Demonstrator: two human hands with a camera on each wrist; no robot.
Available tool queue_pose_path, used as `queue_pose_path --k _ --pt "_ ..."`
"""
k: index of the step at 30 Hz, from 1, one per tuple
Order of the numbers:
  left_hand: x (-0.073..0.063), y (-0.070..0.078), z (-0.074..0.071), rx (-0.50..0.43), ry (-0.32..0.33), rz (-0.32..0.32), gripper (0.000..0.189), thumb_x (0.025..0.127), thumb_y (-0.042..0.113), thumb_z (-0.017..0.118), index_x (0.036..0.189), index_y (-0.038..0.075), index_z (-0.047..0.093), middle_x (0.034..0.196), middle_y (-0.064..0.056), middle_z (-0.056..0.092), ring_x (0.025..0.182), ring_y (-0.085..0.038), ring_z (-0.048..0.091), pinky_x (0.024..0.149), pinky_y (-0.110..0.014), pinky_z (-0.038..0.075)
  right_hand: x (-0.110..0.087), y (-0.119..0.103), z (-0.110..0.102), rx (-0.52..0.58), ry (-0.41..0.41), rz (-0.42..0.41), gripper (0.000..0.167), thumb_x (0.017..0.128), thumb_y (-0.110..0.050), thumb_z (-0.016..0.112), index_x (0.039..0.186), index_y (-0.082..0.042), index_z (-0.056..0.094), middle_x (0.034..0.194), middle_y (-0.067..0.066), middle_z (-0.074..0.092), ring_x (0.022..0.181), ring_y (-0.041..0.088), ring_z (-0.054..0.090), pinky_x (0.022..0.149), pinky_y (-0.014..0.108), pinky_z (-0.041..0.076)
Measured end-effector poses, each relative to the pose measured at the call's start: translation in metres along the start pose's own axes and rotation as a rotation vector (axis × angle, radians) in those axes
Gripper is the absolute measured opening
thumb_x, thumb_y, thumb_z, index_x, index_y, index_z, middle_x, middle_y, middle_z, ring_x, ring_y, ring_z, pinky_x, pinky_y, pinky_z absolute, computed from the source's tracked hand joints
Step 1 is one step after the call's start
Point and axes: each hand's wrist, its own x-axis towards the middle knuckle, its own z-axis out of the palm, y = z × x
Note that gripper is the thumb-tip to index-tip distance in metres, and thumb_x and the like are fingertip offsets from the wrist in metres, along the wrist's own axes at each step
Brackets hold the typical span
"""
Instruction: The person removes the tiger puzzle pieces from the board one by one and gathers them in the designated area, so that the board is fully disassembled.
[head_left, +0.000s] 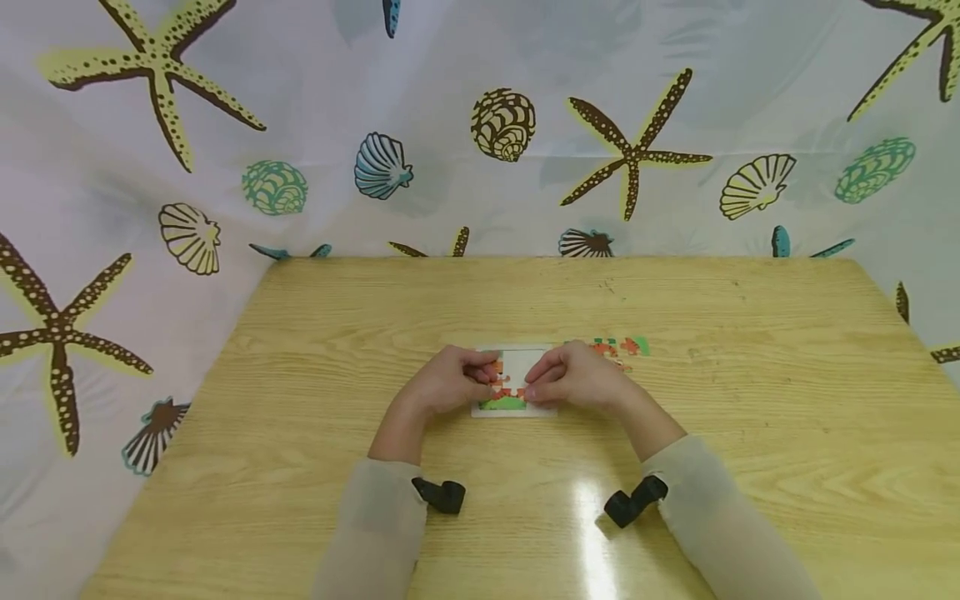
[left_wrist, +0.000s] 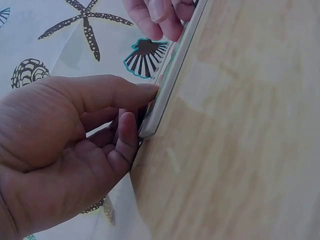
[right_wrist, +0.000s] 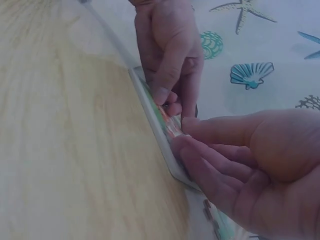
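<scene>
A jigsaw puzzle tray [head_left: 514, 413] with a pale rim lies on the table between both hands. Joined orange-and-green puzzle pieces [head_left: 502, 403] fill its left side and front, while the white base shows at upper right. My left hand [head_left: 444, 382] holds the tray's left side, its thumb over the pieces and the other fingers curled. At the front right, my right hand [head_left: 583, 379] pinches a small orange puzzle piece [head_left: 520, 392] between thumb and fingers, right against the joined pieces. The fingers hide most of that piece. The right wrist view shows both hands' fingertips close together over the puzzle [right_wrist: 159, 114].
Several loose puzzle pieces [head_left: 636, 346] lie behind and beside my right hand, partly hidden by it. The wood-grain table [head_left: 750, 400] ends at the back against a white cloth [head_left: 450, 50] printed with starfish and shells. A black wrist device [head_left: 636, 500] sits on each sleeve.
</scene>
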Motion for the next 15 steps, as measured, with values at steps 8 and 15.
queue_pose_path --k 8,15 --pt "-0.002 0.000 -0.001 -0.006 -0.008 -0.003 0.058 0.092 -0.007 0.072 0.147 -0.001 0.057 0.109 -0.011 0.067 0.096 -0.018 0.059 0.082 -0.025 0.051 -0.006 -0.015 0.022 -0.220 0.182 0.034 0.026 0.082 -0.012 0.089 0.099 -0.003 0.072 0.090 0.003 0.075 0.081 0.016 0.070 0.075 0.032 0.056" --pt "-0.002 0.000 0.000 -0.015 -0.011 0.000 0.056 0.093 -0.008 0.071 0.147 -0.002 0.056 0.107 -0.012 0.068 0.096 -0.018 0.061 0.083 -0.025 0.052 -0.010 -0.026 0.036 -0.367 0.250 0.034 0.026 0.079 -0.007 0.091 0.094 -0.003 0.071 0.085 0.003 0.071 0.076 0.016 0.067 0.073 0.034 0.057"
